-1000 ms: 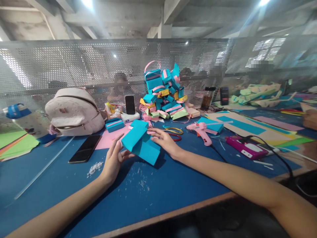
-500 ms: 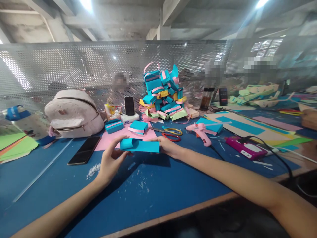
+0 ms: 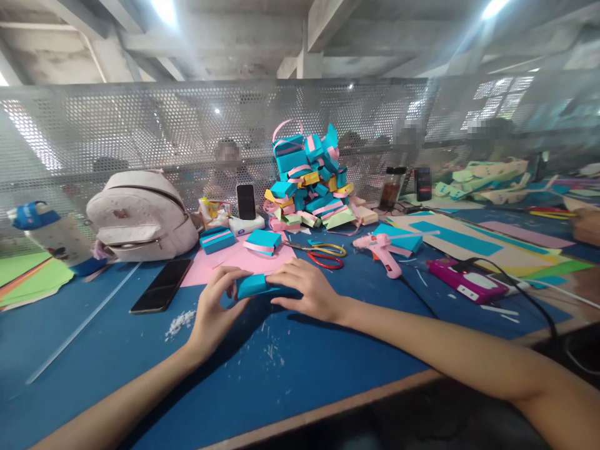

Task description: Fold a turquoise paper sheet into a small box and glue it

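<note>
A folded piece of blue paper [image 3: 252,286] is held just above the blue tabletop, between both hands. My left hand [image 3: 216,307] grips its left end, thumb below and fingers over the top. My right hand [image 3: 307,289] is closed on the right part, with its fingers lying across the paper and covering much of it. Just beyond, a small blue paper box with a pink band [image 3: 263,242] rests on a pink sheet [image 3: 220,259], and a similar blue box [image 3: 217,240] stands to its left. Scissors with red and yellow handles [image 3: 325,257] lie past my right hand.
A pile of blue, pink and yellow paper boxes [image 3: 309,181] rises at the back. To the right are a pink glue gun [image 3: 385,253], a purple power strip [image 3: 466,281] and coloured sheets. On the left lie a phone [image 3: 162,286], a backpack [image 3: 145,215] and a bottle [image 3: 59,240].
My right hand has come over the paper from its right end, its fingers now across the top. The paper's flat right strip, visible before, is now mostly covered. My left hand keeps its grip.
</note>
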Demonstrator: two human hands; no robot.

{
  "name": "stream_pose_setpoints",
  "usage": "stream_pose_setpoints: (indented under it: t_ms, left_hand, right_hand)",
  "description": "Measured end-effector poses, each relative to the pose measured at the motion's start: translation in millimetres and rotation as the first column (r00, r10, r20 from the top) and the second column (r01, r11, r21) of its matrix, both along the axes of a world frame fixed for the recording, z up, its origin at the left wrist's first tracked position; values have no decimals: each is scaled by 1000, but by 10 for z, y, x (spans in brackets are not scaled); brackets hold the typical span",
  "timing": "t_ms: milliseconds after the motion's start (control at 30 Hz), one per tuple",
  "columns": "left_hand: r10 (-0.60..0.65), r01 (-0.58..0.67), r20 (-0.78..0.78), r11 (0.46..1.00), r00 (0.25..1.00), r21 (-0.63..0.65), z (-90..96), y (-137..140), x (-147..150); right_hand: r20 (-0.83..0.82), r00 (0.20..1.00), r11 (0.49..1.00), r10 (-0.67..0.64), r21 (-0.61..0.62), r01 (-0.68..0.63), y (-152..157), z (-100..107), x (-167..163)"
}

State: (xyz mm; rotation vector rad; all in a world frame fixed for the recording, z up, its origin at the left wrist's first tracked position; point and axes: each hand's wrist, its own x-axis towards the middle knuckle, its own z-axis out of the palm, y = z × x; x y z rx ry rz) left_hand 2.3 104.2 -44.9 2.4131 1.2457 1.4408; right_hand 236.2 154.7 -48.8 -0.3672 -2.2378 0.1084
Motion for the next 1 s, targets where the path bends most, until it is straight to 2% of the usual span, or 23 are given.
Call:
stream_pose_setpoints:
  t_ms: [167,300,500,600,700,800,900,1000]
  left_hand:
    - [-31,30,-25,999,999,-22,-11,-28,7]
    - [-47,50,-68,998,997,43,18,-28,9]
    - [-73,82,-91,992,993,98,11,-38,4]
    - [-69,73,-61,995,996,62,5,-24,10]
    - [-78,78,-27,997,997,-16,1,5,17]
    - [-78,76,-83,997,993,-23,-15,19,15]
    - [-111,110,-278,994,954,-20,-48,-2,16]
    - [-115,151,-523,988,845,28,-85,-39,36]
  right_hand:
    - [-22,998,999,-53,2,53,41,-85,-33]
    - [-45,998,999,-34,25,35,55,-64,-2]
    - [10,999,979,-32,200,29,38,-52,20]
    - [20,994,941,-106,325,94,60,-10,45]
    - [81,962,867,-261,458,197,122,27,68]
    - [174,906,823,-387,508,254,176,4,61]
    - [288,876,863,-388,447,235,154,-63,24]
    - [356,886,939,-296,277,202,62,-118,-21]
